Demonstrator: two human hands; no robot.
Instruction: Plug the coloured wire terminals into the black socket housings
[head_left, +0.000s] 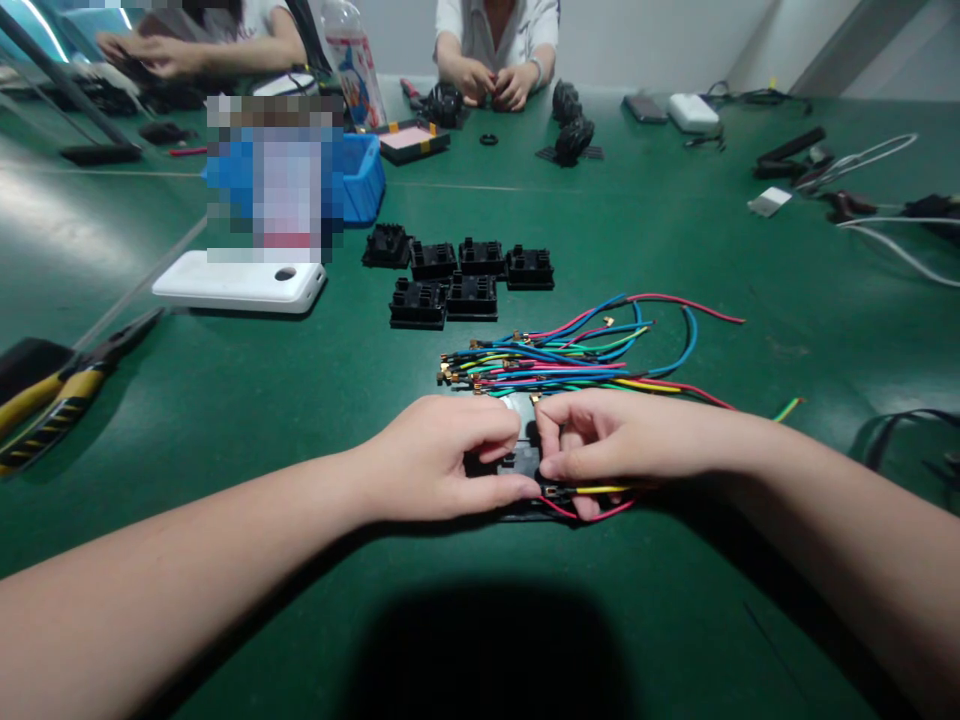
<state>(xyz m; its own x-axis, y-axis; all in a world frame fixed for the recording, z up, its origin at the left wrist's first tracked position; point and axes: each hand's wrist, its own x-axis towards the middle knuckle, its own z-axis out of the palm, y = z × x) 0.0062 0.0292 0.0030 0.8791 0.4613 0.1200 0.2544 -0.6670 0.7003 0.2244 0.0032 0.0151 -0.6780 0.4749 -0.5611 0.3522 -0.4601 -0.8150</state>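
A black plastic part (pixel 523 460) lies on the green table between my two hands, partly hidden by them. My left hand (pixel 457 458) is closed on its left side, the thumb along the near edge by a terminal. My right hand (pixel 600 445) has its thumb and fingers bent together at the part's right side; whatever is between them is too small to make out. A yellow wire (pixel 600 489) and a red wire (pixel 611 512) run right from the part, under my right hand. Just beyond lies a bundle of coloured wires (pixel 562 365) with brass terminals at the left.
Several black housings (pixel 472 295) stand farther back. To the left are a white power bank (pixel 236 281), yellow-handled pliers (pixel 67 400) and a blue bin (pixel 361 178). Two people work across the table (pixel 675 210). Cables and a white box (pixel 693 113) lie back right.
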